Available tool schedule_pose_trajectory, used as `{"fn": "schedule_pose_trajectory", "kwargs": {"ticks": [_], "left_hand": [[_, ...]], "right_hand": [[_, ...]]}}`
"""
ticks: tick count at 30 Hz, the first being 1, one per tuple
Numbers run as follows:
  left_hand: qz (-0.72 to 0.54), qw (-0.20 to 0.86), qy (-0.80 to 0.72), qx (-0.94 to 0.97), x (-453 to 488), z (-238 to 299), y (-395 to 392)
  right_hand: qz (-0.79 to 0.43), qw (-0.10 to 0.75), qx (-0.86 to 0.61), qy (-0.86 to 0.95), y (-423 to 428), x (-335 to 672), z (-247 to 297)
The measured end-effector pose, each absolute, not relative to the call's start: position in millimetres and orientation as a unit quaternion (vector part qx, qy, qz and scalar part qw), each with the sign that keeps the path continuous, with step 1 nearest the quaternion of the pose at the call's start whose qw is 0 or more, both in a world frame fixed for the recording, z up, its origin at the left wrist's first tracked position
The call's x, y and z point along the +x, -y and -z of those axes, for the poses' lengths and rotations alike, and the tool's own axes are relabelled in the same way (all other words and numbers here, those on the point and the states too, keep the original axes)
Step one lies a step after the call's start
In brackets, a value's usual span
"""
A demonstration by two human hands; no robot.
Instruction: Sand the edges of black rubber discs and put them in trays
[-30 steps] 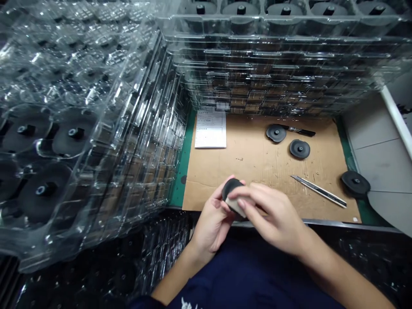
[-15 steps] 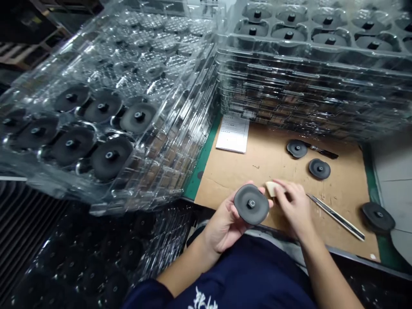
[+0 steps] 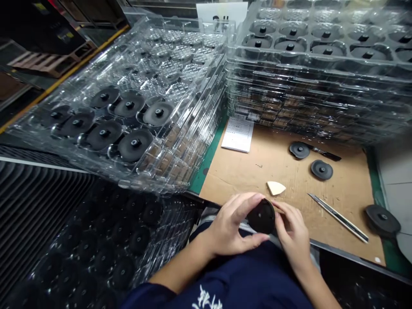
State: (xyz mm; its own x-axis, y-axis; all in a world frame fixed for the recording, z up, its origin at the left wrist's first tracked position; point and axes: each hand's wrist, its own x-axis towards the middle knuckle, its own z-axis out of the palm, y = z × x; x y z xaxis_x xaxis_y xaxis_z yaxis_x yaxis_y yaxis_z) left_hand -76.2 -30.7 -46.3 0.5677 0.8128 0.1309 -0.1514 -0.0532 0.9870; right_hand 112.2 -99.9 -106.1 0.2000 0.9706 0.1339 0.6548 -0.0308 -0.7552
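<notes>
A round black disc (image 3: 262,216) sits between both my hands at the near edge of the cardboard sheet (image 3: 283,189). My left hand (image 3: 233,225) curls round the disc's left side with thumb below and fingers above. From the right, my right hand (image 3: 291,234) grips the same disc with its fingertips. A small cream wedge (image 3: 276,187) lies on the cardboard just beyond my hands, touched by neither.
Two black discs (image 3: 299,150) (image 3: 321,169) and a thin blade tool (image 3: 337,217) lie on the cardboard; another disc (image 3: 382,219) rests at its right edge. Stacks of clear trays (image 3: 135,116) (image 3: 315,81) holding discs rise at left and behind. A printed paper (image 3: 238,134) lies by them.
My right hand has let go of the cream wedge, which now lies on the cardboard, and has joined my left hand on the disc. The view has swung left and up.
</notes>
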Motion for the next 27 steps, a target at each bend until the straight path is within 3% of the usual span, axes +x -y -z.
{"fn": "schedule_pose_trajectory", "kwargs": {"ticks": [3,7,14,20,27], "left_hand": [[-0.36,0.484,-0.281,0.746,-81,46,31],[-0.354,0.435,-0.308,0.768,-82,44,36],[-0.328,0.507,-0.338,0.722,-74,27,38],[-0.244,0.718,-0.414,0.503,-74,34,45],[-0.258,0.599,-0.593,0.472,-158,39,80]], "right_hand": [[-0.184,0.386,-0.679,0.597,102,109,96],[-0.155,0.4,-0.59,0.684,102,113,80],[-0.123,0.31,-0.481,0.811,84,135,49],[-0.22,0.435,-0.505,0.712,91,116,47],[-0.315,0.316,-0.362,0.819,65,114,99]]}}
